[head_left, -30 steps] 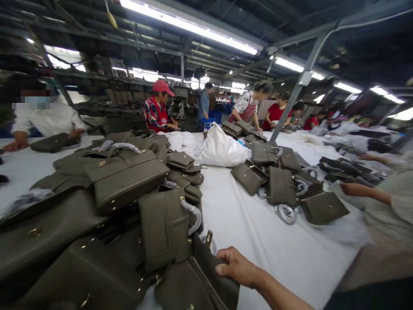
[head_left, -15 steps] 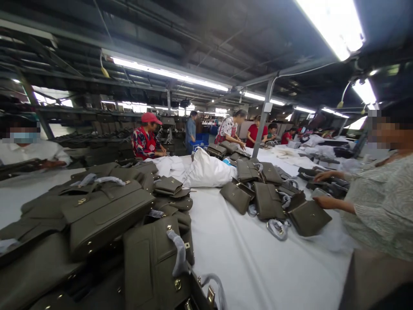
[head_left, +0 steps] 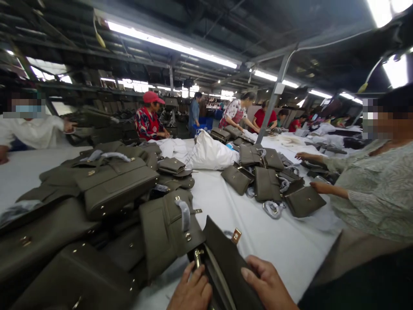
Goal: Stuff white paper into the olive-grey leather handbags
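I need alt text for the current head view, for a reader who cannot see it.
A left hand is at the gold metal fitting of an open olive leather-like bag, while the right hand grips its edge. More olive bags are heaped on the white table, with a bulging white sack beyond; other people are nearby.

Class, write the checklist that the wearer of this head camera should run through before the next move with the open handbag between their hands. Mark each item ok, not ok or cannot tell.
1. Right hand grips the raised flap of the open handbag: ok.
2. Left hand is at the gold-coloured zip hardware: ok.
3. Fingers pinch that hardware: cannot tell.
4. Inside of the handbag is fully visible: not ok; it is dark and partly covered by the left hand.
5. Neighbouring handbag with the wrapped handle stands well away: not ok; it lies close beside.
6. Right-hand co-worker keeps both hands off this handbag: ok.
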